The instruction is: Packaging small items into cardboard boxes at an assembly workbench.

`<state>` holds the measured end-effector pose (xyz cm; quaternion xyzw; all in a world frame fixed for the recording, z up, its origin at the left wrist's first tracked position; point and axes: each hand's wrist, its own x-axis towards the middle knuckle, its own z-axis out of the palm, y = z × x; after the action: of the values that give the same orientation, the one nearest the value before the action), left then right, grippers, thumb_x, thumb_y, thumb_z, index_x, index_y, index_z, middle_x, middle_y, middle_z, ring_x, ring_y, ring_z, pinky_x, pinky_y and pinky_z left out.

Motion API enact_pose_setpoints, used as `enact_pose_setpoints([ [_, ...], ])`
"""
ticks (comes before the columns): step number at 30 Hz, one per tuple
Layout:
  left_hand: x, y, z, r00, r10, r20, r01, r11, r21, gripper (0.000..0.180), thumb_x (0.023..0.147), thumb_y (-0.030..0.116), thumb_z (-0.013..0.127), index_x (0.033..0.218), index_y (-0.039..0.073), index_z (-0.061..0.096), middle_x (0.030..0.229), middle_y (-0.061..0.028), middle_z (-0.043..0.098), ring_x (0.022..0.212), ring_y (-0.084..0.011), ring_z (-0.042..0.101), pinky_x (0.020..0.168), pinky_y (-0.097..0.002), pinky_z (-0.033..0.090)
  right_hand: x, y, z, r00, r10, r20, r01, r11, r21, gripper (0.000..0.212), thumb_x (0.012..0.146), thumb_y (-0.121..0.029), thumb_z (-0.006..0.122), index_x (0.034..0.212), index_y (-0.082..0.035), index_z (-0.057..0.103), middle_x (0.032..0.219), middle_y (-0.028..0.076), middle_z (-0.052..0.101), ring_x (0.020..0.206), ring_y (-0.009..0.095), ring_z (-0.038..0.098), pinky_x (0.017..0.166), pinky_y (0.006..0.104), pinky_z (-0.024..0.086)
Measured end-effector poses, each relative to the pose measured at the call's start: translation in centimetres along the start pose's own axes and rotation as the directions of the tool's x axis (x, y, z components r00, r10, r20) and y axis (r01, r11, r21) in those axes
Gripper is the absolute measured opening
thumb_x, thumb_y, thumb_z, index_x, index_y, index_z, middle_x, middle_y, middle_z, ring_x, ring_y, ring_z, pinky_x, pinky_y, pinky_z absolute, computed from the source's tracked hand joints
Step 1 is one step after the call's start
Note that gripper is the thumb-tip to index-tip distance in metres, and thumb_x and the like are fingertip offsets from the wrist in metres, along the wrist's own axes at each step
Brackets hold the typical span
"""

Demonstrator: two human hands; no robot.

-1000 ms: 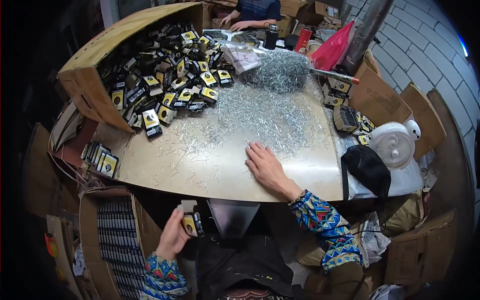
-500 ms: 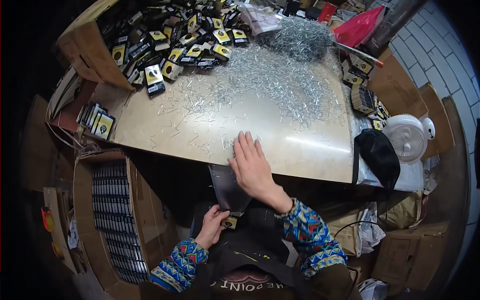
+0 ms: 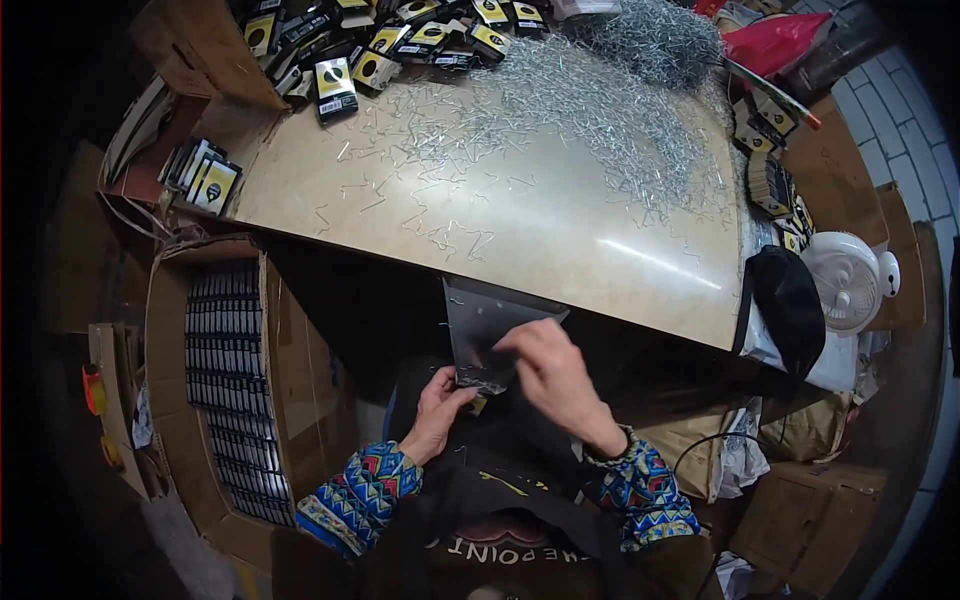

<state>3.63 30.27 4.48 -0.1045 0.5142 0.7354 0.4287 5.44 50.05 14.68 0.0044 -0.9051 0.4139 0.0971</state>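
Observation:
A dark, smooth metal chute point(image 3: 480, 325) slopes down from the table's front edge and narrows toward me, with a few bent metal pins on it. Small silvery pins point(image 3: 482, 384) are gathered at its lower mouth. My left hand point(image 3: 436, 412) is closed round a small yellow-and-black box point(image 3: 474, 406) below that mouth; my fingers and the chute hide most of the box. Over the chute's right side is my right hand point(image 3: 562, 380), its fingers bent and somewhat apart, with nothing seen in them. Loose metal pins point(image 3: 450, 235) lie scattered on the wooden table point(image 3: 560, 250).
Yellow-and-black boxes point(image 3: 375, 70) are heaped at the back left, beside a thick mound of pins point(image 3: 650, 45). An open carton point(image 3: 300, 400) with rows of packed boxes stands at my left. At the right are a black cloth item point(image 3: 785, 305) and a white fan point(image 3: 842, 283).
My right hand has left the tabletop and come down over the chute. Pins now lie at the chute's lower mouth. The left hand stays there with the box; the view has shifted.

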Motion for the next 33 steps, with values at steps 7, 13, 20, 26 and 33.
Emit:
enact_pose_setpoints([
  [7,-0.5,-2.1,-1.1,0.892,0.415,0.177,-0.365,0.434,0.824,0.081,0.071,0.012,0.077,0.139,0.005,0.034,0.117,-0.0205,0.052,0.109,-0.0374,0.056,0.093,-0.0404,0.047,-3.9,0.8,5.7,0.925,-0.155,0.347,0.19,0.979,-0.069,0.032,0.078,-0.001,0.06,0.111,0.001,0.06,0.109,0.018,0.06,0.097,0.035,0.059,0.08,0.0406,0.05],
  [13,-3.5,0.4,-2.4,0.853,0.455,0.258,-0.415,0.289,0.863,0.082,0.067,0.009,0.077,0.139,0.005,0.038,0.114,-0.0199,0.051,0.105,-0.0378,0.056,0.089,-0.0406,0.048,-3.0,0.4,2.2,0.971,0.042,0.234,-0.087,0.979,0.184,0.031,0.088,-0.011,0.069,0.116,0.002,0.063,0.107,0.02,0.068,0.094,0.036,0.068,0.08,0.038,0.055],
  [20,-2.1,4.1,1.2,0.676,0.647,0.353,-0.598,0.2,0.776,0.091,0.069,0.012,0.08,0.144,0.003,0.031,0.123,-0.0213,0.053,0.106,-0.0404,0.059,0.087,-0.0432,0.052,-1.3,-0.8,2.0,0.971,-0.165,0.175,0.128,0.971,0.204,0.057,0.08,-0.019,0.077,0.128,0.003,0.056,0.123,0.022,0.06,0.104,0.037,0.063,0.086,0.0381,0.053],
  [26,-1.9,5.8,2.8,0.666,0.664,0.34,-0.612,0.226,0.758,0.088,0.072,0.015,0.08,0.145,0.003,0.032,0.121,-0.0224,0.054,0.106,-0.0415,0.06,0.086,-0.0426,0.052,-0.8,-0.3,1.5,0.961,-0.276,0.015,0.273,0.957,0.093,0.032,0.082,-0.015,0.074,0.109,0.0,0.066,0.122,0.018,0.062,0.101,0.035,0.063,0.081,0.0385,0.054],
  [33,-1.0,7.4,3.6,0.587,0.652,0.48,-0.616,-0.025,0.788,0.088,0.069,0.008,0.078,0.145,0.003,0.033,0.125,-0.0212,0.052,0.111,-0.0402,0.057,0.089,-0.0433,0.051,0.0,-0.5,1.8,0.992,-0.093,-0.08,0.097,0.994,0.055,0.019,0.082,-0.014,0.074,0.093,0.001,0.069,0.108,0.018,0.068,0.09,0.032,0.066,0.075,0.0368,0.055],
])
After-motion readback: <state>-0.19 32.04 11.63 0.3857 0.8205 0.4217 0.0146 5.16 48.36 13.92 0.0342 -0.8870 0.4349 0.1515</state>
